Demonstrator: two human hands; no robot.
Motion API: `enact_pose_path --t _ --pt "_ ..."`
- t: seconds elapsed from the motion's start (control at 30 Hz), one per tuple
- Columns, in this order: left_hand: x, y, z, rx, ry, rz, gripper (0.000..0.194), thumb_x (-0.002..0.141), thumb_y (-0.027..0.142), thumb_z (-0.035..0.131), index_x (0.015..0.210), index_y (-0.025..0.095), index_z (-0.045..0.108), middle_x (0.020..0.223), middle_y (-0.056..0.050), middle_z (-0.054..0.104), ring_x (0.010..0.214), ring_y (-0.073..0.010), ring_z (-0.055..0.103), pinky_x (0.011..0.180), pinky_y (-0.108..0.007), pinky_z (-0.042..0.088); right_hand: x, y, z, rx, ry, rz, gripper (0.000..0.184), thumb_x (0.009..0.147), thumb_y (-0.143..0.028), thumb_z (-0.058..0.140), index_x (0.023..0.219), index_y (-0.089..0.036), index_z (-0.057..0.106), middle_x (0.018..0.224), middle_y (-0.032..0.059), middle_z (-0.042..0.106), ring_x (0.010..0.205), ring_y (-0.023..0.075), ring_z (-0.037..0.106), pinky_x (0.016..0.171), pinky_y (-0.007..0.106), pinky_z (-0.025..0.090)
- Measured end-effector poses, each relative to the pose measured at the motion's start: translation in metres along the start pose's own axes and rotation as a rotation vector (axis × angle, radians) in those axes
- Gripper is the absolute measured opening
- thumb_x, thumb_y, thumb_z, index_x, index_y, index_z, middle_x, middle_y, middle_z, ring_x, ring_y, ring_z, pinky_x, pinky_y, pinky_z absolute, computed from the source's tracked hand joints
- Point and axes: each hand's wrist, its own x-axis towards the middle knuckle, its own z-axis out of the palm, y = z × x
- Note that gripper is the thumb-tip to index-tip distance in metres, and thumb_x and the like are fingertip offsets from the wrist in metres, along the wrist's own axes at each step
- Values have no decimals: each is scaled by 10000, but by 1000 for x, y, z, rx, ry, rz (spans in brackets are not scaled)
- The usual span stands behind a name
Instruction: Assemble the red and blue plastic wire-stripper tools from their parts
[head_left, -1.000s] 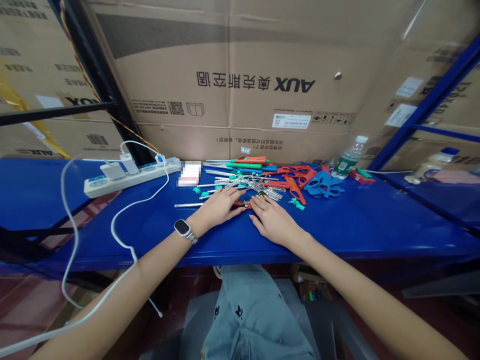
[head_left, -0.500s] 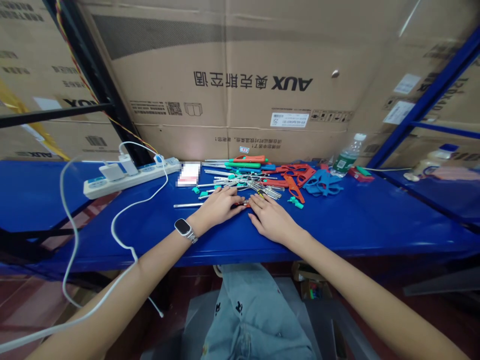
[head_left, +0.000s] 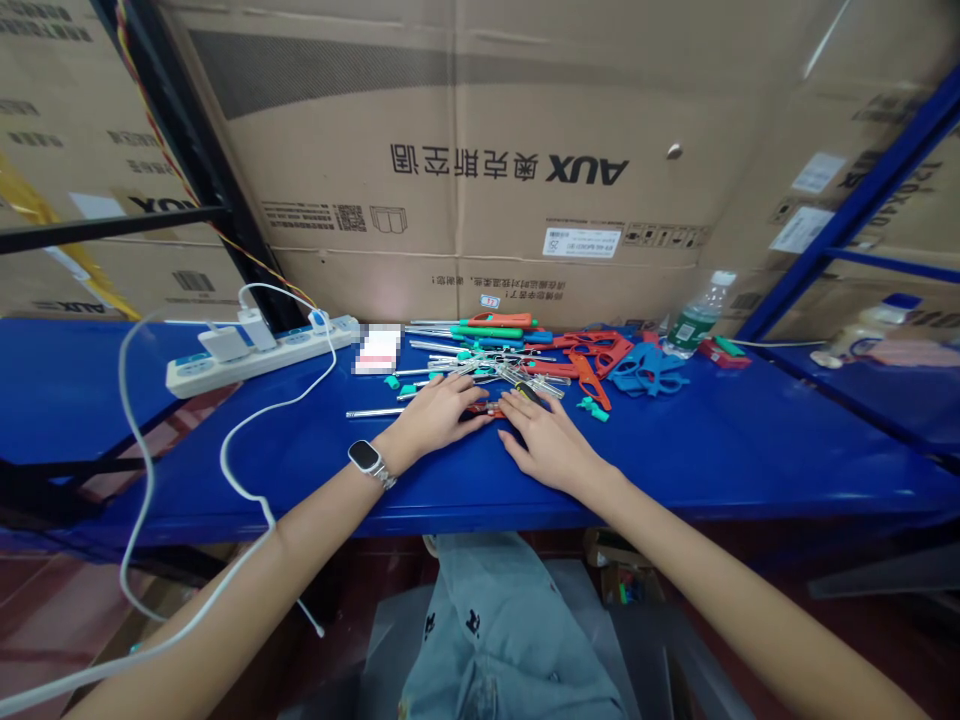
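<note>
My left hand (head_left: pixel 442 412), with a watch (head_left: pixel 366 458) at its wrist, is closed over an orange lighter body (head_left: pixel 493 409) lying on the blue table. A thin metal tube (head_left: pixel 375 413) sticks out to the left of this hand, in line with the orange part. My right hand (head_left: pixel 541 432) faces it, fingers bent over the right end of the orange body. A tool with a black-and-yellow handle (head_left: pixel 529 393) shows at its fingers; its working end is hidden. Just beyond both hands lies a pile of metal lighter tubes (head_left: pixel 480 358) with small green pieces.
Orange handle shells (head_left: pixel 600 355) and blue handle shells (head_left: pixel 649 370) lie right of the pile. Farther right stands a water bottle (head_left: pixel 697 318). A white power strip (head_left: pixel 262 357) with cables is at the left. Cardboard boxes (head_left: pixel 495 100) form the back wall.
Both hands stay in nearly the same place. The black-and-yellow handle shows more above my right fingers than before. The view has shifted very slightly.
</note>
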Motion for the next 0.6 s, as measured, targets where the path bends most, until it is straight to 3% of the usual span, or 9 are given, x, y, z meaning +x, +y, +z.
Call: enact_pose_path --t 0.17,0.6 --pt "0 0 -1 11 8 -13 335 1032 448 531 1210 188 648 1123 -110 694 1116 -297 628 928 -434 485 1 3 -1 42 12 -1 507 1027 -314 457 1477 -104 555 1543 156 516 1492 288 428 1238 531 294" --pt "1 -1 -1 -17 -6 -9 273 1028 422 549 1107 188 667 1069 -90 699 1080 -279 639 922 -421 479 -2 10 -3 16 -25 -24 518 1042 -376 465 1475 -106 553 1565 149 490 1518 291 380 1251 543 248"
